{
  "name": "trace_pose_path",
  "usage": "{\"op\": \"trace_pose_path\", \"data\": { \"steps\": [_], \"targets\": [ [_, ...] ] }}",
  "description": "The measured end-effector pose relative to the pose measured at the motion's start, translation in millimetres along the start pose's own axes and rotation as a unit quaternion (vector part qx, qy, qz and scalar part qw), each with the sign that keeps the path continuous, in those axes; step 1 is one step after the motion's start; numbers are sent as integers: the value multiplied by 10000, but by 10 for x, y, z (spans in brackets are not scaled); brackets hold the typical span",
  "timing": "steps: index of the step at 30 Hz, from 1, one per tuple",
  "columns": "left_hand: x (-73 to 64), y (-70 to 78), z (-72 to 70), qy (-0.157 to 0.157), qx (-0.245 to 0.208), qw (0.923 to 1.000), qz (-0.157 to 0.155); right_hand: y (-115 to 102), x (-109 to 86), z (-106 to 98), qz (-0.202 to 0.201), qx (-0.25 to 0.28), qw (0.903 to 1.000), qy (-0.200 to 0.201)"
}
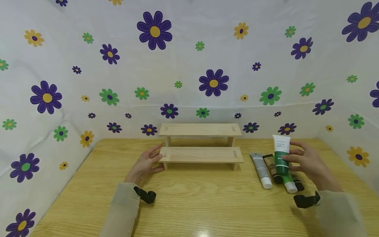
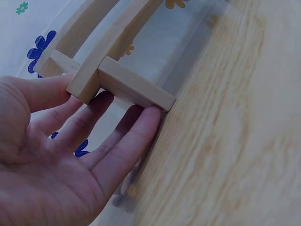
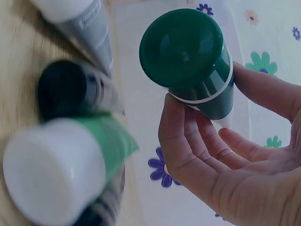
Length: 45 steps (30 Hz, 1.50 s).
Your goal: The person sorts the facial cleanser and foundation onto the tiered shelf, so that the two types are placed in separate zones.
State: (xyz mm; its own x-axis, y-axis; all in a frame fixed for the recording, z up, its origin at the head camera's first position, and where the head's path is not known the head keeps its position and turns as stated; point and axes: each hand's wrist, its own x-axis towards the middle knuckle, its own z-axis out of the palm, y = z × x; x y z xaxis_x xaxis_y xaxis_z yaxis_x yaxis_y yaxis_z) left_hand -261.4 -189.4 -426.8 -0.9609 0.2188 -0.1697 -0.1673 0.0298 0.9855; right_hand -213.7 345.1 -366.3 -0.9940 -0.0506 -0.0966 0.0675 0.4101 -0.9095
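Note:
At its left end, my left hand (image 1: 146, 163) grips a two-step wooden shelf. In the left wrist view the thumb lies at the board's end and the fingertips touch the short leg (image 2: 136, 84) beneath. The lower step (image 1: 201, 154) stands in front of the higher one (image 1: 201, 129). Over on the right, my right hand (image 1: 309, 161) holds a white and green squeeze tube (image 1: 281, 158) upright, its dark green cap (image 3: 183, 49) downward. Below it lie a grey tube (image 1: 260, 166), a brown tube with a black cap (image 1: 270, 165) and a green tube with a white cap (image 1: 290, 186).
Another black-capped tube (image 1: 298, 182) is partly hidden under the green one. Everything rests on a wood-grain table (image 1: 201, 200). A flower-print cloth (image 1: 183, 59) hangs behind the shelf and along both sides.

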Motion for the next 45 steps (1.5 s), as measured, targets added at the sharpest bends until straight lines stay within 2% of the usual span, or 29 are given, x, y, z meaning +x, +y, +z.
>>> {"op": "trace_pose_path", "data": {
  "steps": [17,26,37,45],
  "targets": [
    [39,-5,-25,-160,-37,9998,54,-222,151,329,-39,262,9996,22],
    [45,-19,-36,-167,-89,9998,-34,-372,215,465,-12,323,9994,81],
    [36,-9,-23,-143,-103,9998,-47,-597,275,638,-195,374,9991,74],
    [14,-7,-49,-149,-89,9998,-33,-686,330,759,-397,507,9979,113]
  ]
}}
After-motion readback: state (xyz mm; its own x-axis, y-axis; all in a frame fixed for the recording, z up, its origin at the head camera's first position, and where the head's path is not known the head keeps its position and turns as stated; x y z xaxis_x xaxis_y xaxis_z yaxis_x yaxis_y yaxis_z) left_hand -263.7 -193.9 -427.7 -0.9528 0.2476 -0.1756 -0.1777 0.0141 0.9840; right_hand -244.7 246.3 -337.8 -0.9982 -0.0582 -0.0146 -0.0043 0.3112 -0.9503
